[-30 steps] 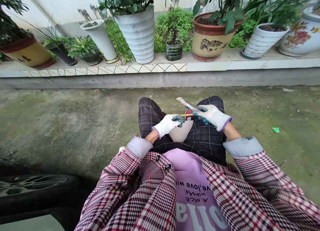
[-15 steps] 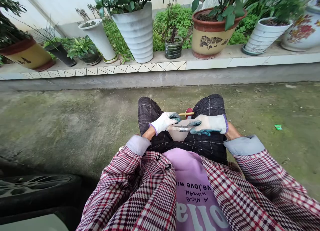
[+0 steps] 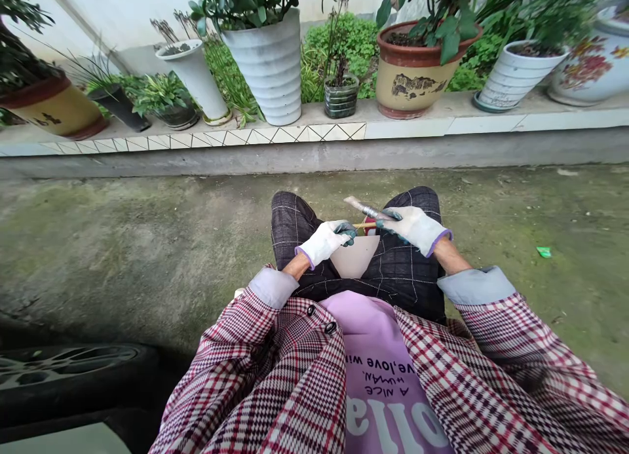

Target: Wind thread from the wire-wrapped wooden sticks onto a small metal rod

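Both my hands wear white gloves with blue-green coated palms, held above my lap. My left hand [image 3: 331, 240] is closed around one end of a thin yellowish stick [image 3: 362, 225]. The stick runs right, toward my other hand. Gripped in my right hand [image 3: 411, 227] is a knife-like tool [image 3: 369, 210], its middle wrapped in something silvery. Its pale tip points up and left, above the stick. Where the tool and stick meet the right glove, the fingers hide them partly. A pale, flat piece [image 3: 354, 256] shows between my thighs, below the hands.
Potted plants line a tiled ledge ahead, among them a ribbed white pot [image 3: 268, 67] and a brown-rimmed pot [image 3: 425, 71]. A wheel [image 3: 69, 369] is at lower left. A green scrap [image 3: 544, 251] lies on the concrete ground [image 3: 147, 244] to the right.
My right hand has moved up and away from me with the tool, whose tip has swung upward from over the lap to above the stick. My left hand has barely shifted.
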Demonstrator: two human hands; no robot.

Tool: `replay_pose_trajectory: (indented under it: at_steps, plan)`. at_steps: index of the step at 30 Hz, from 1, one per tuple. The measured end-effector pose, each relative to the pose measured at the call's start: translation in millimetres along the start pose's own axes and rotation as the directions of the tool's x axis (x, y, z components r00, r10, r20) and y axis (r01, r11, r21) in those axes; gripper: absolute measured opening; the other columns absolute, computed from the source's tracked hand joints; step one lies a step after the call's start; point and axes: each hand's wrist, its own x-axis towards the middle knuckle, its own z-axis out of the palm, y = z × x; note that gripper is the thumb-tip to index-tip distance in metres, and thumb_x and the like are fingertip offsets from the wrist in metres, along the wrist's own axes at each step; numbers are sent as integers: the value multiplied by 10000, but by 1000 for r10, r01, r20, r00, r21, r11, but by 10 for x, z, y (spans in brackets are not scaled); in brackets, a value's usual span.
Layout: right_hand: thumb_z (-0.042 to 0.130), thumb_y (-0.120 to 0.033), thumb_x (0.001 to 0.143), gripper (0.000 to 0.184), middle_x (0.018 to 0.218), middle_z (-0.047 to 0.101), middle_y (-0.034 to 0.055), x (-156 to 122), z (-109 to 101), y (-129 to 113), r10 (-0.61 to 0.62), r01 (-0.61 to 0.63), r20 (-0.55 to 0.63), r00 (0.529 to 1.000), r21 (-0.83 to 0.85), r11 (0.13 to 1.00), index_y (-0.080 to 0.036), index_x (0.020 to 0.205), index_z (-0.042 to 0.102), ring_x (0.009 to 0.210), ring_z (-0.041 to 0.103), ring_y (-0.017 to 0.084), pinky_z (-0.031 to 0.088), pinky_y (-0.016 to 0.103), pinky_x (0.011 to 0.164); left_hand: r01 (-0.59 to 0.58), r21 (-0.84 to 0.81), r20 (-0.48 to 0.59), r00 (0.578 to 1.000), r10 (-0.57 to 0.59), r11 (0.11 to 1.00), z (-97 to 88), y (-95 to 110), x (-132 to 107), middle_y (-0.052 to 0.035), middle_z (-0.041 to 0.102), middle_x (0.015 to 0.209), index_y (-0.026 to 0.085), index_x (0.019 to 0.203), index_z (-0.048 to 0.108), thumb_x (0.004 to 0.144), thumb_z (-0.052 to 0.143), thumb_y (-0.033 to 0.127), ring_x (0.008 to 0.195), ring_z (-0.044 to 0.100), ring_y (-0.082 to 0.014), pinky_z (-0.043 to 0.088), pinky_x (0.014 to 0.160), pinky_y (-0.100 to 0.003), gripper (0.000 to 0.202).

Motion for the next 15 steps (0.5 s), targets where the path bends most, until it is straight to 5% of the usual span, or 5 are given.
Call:
replay_pose_trajectory:
  at_steps: [4, 7, 13, 15]
  plan:
    - [687, -523, 771, 375, 620, 593, 7, -64, -6, -39, 59, -90, 82, 995, 454, 886, -161, 855, 639, 439, 446, 86, 358, 222, 388, -8, -49, 19, 1000, 9, 999, 17, -29, -3, -24, 665, 709, 114, 840, 662, 753, 629, 228, 660, 590, -102, 481, 674, -229, 147]
    - [742, -486, 719, 375, 589, 573, -7, -137, -28, -118, 17, -165, 244, 970, 602, 781, -159, 858, 621, 412, 450, 82, 388, 211, 344, -9, -47, 23, 1000, 10, 999, -14, -63, 14, -28, 669, 709, 108, 833, 671, 748, 640, 233, 663, 586, -104, 481, 681, -232, 154]
    - [733, -387, 715, 309, 596, 610, -5, -230, 5, -172, -172, -100, 552, 816, 426, 899, -138, 896, 708, 422, 479, 74, 379, 187, 362, -40, -35, 11, 999, 40, 999, -130, -134, 88, -37, 690, 795, 104, 821, 675, 690, 640, 195, 732, 601, -122, 490, 722, -235, 163]
    - [753, -371, 701, 242, 553, 598, -9, -231, 60, -147, -182, -34, 552, 814, 358, 933, -156, 809, 731, 429, 477, 84, 360, 200, 366, -41, 16, 36, 999, 40, 999, -145, -121, 84, -33, 694, 825, 111, 854, 685, 701, 626, 210, 751, 608, -126, 491, 729, -233, 191]
